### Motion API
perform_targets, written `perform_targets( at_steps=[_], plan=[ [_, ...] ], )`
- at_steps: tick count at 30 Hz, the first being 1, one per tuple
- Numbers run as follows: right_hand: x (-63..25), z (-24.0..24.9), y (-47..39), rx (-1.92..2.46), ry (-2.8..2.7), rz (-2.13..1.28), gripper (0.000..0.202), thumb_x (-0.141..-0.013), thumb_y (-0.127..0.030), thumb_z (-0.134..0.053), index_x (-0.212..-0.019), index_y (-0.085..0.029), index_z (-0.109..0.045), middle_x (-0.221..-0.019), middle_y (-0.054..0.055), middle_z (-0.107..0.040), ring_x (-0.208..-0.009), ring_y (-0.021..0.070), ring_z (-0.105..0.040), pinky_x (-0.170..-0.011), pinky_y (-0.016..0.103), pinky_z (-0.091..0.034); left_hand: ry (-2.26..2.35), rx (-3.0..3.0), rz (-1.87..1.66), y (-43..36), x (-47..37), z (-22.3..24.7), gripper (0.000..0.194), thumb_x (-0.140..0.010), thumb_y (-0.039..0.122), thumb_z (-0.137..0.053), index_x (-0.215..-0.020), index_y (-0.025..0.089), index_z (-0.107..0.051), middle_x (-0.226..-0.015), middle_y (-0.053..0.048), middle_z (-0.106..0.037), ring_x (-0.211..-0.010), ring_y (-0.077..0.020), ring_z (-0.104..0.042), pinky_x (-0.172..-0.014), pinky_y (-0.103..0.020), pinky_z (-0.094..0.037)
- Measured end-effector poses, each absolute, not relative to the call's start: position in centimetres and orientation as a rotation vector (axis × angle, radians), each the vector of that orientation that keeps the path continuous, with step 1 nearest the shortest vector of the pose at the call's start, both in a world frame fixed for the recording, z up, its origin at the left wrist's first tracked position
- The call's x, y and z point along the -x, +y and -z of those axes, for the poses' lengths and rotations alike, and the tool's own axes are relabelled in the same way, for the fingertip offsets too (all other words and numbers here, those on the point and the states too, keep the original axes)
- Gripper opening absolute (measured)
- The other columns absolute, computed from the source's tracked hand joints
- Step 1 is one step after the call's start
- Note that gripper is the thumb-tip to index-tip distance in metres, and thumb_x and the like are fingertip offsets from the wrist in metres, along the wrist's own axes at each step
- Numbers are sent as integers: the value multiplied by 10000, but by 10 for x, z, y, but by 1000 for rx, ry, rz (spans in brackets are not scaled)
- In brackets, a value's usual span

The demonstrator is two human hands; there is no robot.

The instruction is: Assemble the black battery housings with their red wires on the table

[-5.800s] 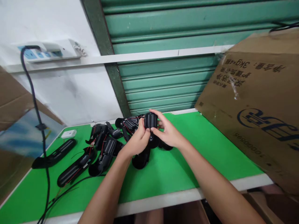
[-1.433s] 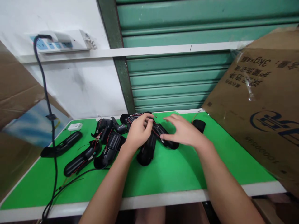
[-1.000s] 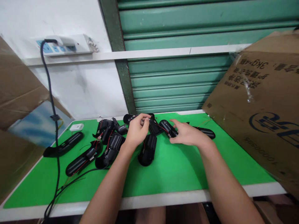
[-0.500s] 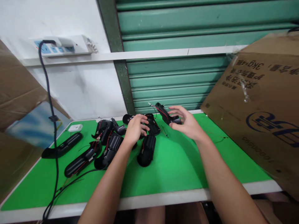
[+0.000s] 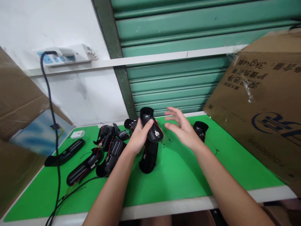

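Observation:
My left hand is closed on a black plastic housing with a rounded, open end and a red wire along its side. It holds the housing tilted above the table, over another black housing that lies on the green top. To the right, my right hand is empty, its fingers spread and apart from the held piece. Behind my right wrist, one more black housing rests on the table, partly hidden by the forearm, with a thin wire beside it.
Several black housings with red wires lie in a loose group at the left. A black cable hangs from the power strip across the table's left side. Cardboard boxes flank the green table. A green shutter stands behind.
The housing my right hand held is out of it; one now lies at the right of the table. My left hand has picked up a housing. The view has shifted slightly.

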State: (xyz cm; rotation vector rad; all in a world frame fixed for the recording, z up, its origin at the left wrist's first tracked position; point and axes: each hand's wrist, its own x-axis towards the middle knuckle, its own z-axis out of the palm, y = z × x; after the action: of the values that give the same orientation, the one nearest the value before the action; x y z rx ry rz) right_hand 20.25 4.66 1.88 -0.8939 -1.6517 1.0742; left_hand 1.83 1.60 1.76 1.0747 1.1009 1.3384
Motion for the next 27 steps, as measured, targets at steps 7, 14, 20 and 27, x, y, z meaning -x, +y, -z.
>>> perform_targets(
  at_steps=[7, 14, 20, 27],
  plan=[
    [-202, -16, 52, 746, -1564, -1636, 565, -713, -365, -856, -1201, -213, -617, -914, -1, -682, -619, 105, -632, -494, 205, -471, 1165, -1370, -1546, 16, -21, -19, 1032, -709, 894, -568, -1445, 195, -381, -1251, -148, -676, -1099, -270, -689, -863, -362, -591],
    [-232, -31, 57, 891, -1864, -1514, 423, -743, -398, -836, -1095, -174, -766, -869, 24, -730, -615, 84, -547, -518, 208, -412, 934, -939, -784, 10, 6, -38, 447, -909, 484, -539, -1188, 182, -716, -1347, -137, -684, -833, -231, -722, -584, -337, -590],
    [-232, -32, 57, 750, -1629, -1443, 290, -709, -397, -855, -883, -183, -766, -673, -17, -640, -599, 102, -548, -591, 258, -449, 812, -995, -662, 6, 5, -34, 461, -744, 257, -709, -1200, 213, -753, -1316, -100, -714, -850, -200, -729, -684, -295, -573],
    [-204, -25, 48, 679, -1585, -1211, 380, -780, -420, -785, -1114, -246, -735, -1205, 79, -715, -930, 198, -696, -813, 361, -568, 981, -982, -674, 3, -13, -26, 317, -812, 357, -781, -1083, 191, -772, -845, -58, -780, -703, -175, -691, -640, -271, -535]
  ],
)
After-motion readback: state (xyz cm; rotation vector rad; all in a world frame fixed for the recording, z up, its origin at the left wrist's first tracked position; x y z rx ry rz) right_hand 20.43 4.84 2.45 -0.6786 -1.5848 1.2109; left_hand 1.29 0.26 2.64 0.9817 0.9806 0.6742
